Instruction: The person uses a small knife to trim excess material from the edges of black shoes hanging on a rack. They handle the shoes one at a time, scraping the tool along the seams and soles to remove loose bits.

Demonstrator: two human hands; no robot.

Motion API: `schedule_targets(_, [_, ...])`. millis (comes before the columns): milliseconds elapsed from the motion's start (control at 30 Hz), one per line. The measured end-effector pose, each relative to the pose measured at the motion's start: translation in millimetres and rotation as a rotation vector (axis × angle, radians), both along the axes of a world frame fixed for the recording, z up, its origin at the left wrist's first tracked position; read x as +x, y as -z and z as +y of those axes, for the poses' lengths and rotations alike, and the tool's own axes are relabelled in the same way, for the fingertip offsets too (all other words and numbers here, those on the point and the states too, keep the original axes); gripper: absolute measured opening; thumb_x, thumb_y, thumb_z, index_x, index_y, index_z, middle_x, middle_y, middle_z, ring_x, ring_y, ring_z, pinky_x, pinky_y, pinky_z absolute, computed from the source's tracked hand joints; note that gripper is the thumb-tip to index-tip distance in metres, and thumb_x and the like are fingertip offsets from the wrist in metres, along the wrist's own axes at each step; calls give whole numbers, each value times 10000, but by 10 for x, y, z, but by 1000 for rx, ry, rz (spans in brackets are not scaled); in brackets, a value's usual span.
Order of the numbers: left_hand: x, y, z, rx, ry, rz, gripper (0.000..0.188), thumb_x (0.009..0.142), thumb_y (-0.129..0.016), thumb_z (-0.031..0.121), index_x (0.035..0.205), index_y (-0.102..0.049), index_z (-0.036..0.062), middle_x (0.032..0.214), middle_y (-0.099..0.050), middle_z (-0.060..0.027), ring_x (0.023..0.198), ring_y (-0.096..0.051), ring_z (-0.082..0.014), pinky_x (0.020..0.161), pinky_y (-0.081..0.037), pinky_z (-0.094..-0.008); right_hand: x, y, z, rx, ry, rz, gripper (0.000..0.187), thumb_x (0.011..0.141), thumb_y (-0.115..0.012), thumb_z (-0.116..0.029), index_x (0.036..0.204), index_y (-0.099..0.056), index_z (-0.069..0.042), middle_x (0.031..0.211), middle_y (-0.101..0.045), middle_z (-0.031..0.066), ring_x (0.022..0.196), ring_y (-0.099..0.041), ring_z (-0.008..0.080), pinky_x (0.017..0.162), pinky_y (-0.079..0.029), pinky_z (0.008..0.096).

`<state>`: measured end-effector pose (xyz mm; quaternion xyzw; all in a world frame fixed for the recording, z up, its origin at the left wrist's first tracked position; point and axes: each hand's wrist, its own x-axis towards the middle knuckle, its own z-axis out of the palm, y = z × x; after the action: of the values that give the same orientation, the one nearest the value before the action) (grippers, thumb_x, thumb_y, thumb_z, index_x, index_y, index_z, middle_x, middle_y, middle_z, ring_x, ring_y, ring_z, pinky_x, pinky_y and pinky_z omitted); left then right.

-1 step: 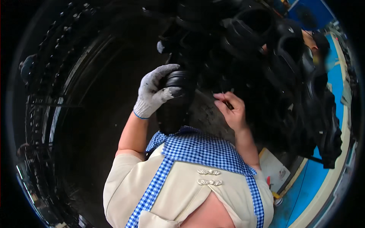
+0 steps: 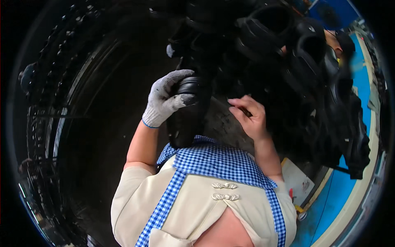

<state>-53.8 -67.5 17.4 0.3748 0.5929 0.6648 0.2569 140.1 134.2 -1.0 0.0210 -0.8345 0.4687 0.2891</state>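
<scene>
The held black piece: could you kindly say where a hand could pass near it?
A grey patch seems free between the held piece and right hand, above the apron. Bare blue surface shows right of the white board. A black heap crowds the upper right; the left is unclear.

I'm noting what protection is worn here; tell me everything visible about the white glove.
The white glove looks knitted, with a blue-edged cuff and grey, darkened areas toward the fingers; whether coating or dirt, I cannot tell. Worn on the left hand, it is curled in a grip, thumb lower in view, touching a glossy black ribbed part.
</scene>
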Motion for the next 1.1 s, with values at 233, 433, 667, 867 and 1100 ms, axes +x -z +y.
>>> schedule_targets(233, [145,-133,209,-158,222,74,730,644,-894,375,1218,-633,7,1114,-674,-84,1017,-635,-194,938,-511,-331,-179,-525,49,454,-79,118,303,706,-745,46,1001,-729,-25,885,-662,85,681,-692,170,569,-560,237])
schedule_targets(433, [224,-29,319,-127,282,486,640,675,-824,389,1151,-651,-3,1047,-693,-162,951,-677,-325,853,-541,-371,-7,-772,85,899,-186,-63,176,726,-727,-28,900,-698,-24,826,-653,71,655,-667,164,528,-531,242])
schedule_targets(667, [335,-28,347,-190,354,528,630,650,-826,358,1143,-655,4,1015,-700,-158,944,-677,-340,830,-540,-380,-10,-795,-39,1075,-222,-238,72,756,-698,-77,782,-633,-61,766,-606,57,660,-664,154,560,-549,261])
schedule_targets(867, [292,3,314,-142,412,308,700,691,-814,498,1155,-654,-1,1040,-702,-139,969,-681,-298,873,-530,-372,-78,-531,149,449,-322,-168,115,714,-700,-43,765,-597,-27,755,-602,75,635,-648,202,559,-533,288])
schedule_targets(1100, [138,-22,168,-106,305,-47,753,584,-905,367,1182,-644,-8,1116,-663,-86,1046,-627,-209,974,-478,-352,-113,103,171,-383,-306,-85,155,781,-684,-80,763,-530,-81,737,-501,5,604,-444,86,537,-368,257])
